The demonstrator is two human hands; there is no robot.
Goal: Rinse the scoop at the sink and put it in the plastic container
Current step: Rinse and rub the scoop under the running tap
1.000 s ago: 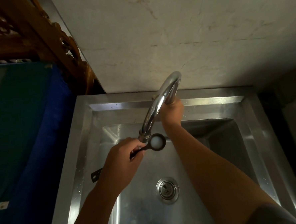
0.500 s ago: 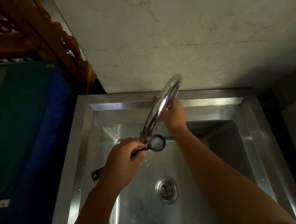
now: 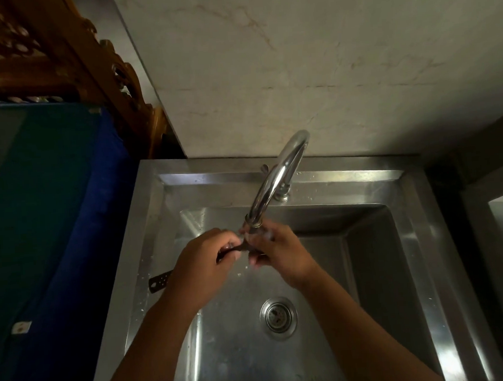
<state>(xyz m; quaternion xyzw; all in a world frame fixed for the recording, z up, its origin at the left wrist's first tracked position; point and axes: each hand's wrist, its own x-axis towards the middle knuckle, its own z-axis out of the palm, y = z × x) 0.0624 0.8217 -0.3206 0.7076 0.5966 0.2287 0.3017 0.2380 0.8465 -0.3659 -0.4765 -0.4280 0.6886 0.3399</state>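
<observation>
A: Item one, nearest the camera: the forearms, coming in from six o'clock and meeting over the basin.

B: Entered. Next?

A: Left hand (image 3: 203,265), fingers clenched round the handle of the scoop (image 3: 161,281). The handle's perforated tail sticks out toward eight o'clock, over the left edge of the sink (image 3: 146,226).

B: And the other one?

A: Right hand (image 3: 279,255), fingers curled round the scoop's bowl, directly under the spout of the tap (image 3: 276,183). The bowl itself is hidden inside those fingers.

B: Change since the last entry?

A: Half a second ago the right hand was up at twelve o'clock, behind the tap near its base, and the bowl sat bare under the spout. Now that hand has come down onto the bowl.

B: Meaning?

A: Judged only: the water is on, since droplets show on the basin floor below the hands, and the work has passed from turning the tap to rubbing the scoop clean. The rinse is under way, not finished.

B: Further out?

A: Drain (image 3: 278,318) at five o'clock from the hands. Wall (image 3: 325,68) at twelve. Blue cover (image 3: 54,217) at nine, carved wood (image 3: 59,54) at eleven.

B: The plastic container?

A: Not in view. That step is not yet begun.
</observation>
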